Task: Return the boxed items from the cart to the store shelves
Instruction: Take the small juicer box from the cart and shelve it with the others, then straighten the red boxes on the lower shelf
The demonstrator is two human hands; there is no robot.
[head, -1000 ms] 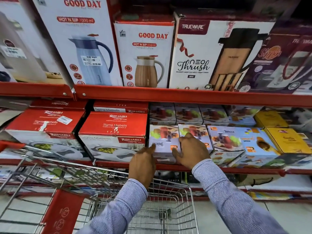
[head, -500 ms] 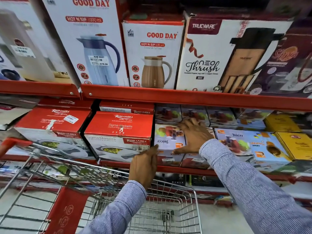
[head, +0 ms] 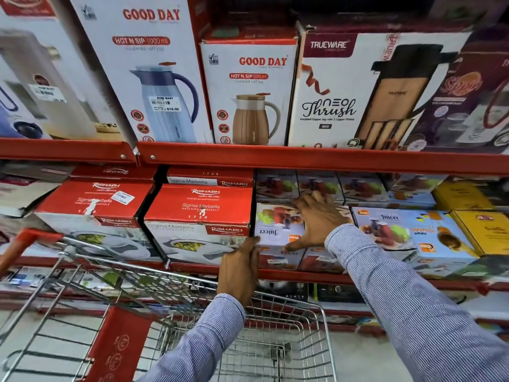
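The right hand [head: 316, 220] lies spread wide and flat on top of the juicer box [head: 275, 227] in the middle of the frame, palm down, fingers reaching toward the back of the shelf and thumb pointing at the box's front edge. It presses on the box without closing around it. The left hand [head: 240, 268] sits just below and to the left, fingers together and held narrow, their tips touching the lower left front corner of the same box where it meets the red casserole box [head: 198, 216] beside it.

The juicer box rests on the middle shelf [head: 303, 275], on top of another box of the same kind. More juicer boxes stand behind it and to its right, and yellow boxes [head: 479, 230] fill the right edge of the frame. A second red casserole box [head: 93, 202] sits at centre left. On the upper shelf [head: 248, 157] stand tall jug boxes [head: 248, 86] across the top of the frame.

The wire cart [head: 275, 340] occupies the lower left and lower middle, with both striped sleeves [head: 413, 312] reaching over it. Its basket looks empty where visible.
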